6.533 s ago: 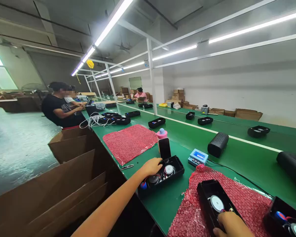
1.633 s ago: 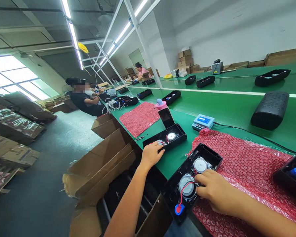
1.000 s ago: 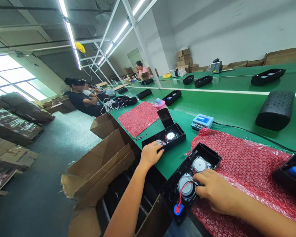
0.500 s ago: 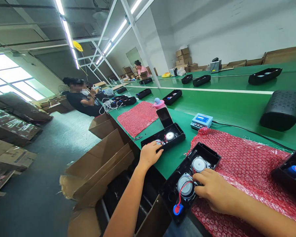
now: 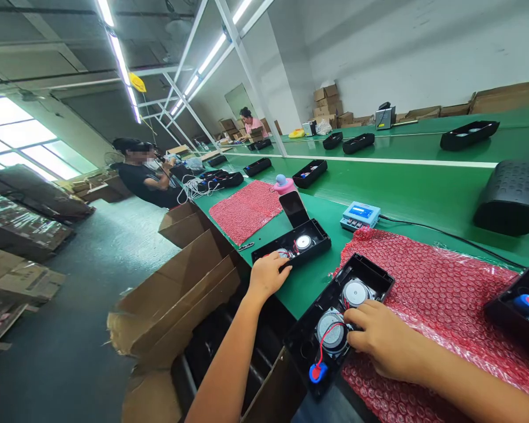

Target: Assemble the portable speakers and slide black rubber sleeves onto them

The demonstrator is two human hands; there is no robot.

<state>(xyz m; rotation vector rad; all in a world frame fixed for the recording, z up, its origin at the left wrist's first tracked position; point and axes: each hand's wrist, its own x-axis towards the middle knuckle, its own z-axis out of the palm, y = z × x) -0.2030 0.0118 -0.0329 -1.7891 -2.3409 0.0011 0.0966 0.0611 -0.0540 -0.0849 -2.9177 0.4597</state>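
My right hand (image 5: 372, 338) grips the side wall of an open black speaker housing (image 5: 300, 348), its fingers curled over the edge beside two round speaker drivers (image 5: 332, 333). Red wires and a blue cylindrical part (image 5: 318, 372) lie at the near end of that housing, which is tilted at the table's front edge. My left hand (image 5: 268, 275) is closed over the near rim of a second open housing (image 5: 320, 239), which also has drivers and wires inside. Its fingertips are partly hidden inside the second housing.
Red bubble wrap (image 5: 441, 288) lies under my right arm, with another sheet (image 5: 247, 211) further left. A blue device (image 5: 360, 215) with a cable, a phone (image 5: 293, 209) and a pink bottle (image 5: 284, 185) stand behind. Open cartons (image 5: 176, 282) flank the table. Co-workers (image 5: 143, 176) sit beyond.
The closed black speaker on the far right has shifted right, and several housings on the green belt have moved slightly. Both my hands have stayed in place.
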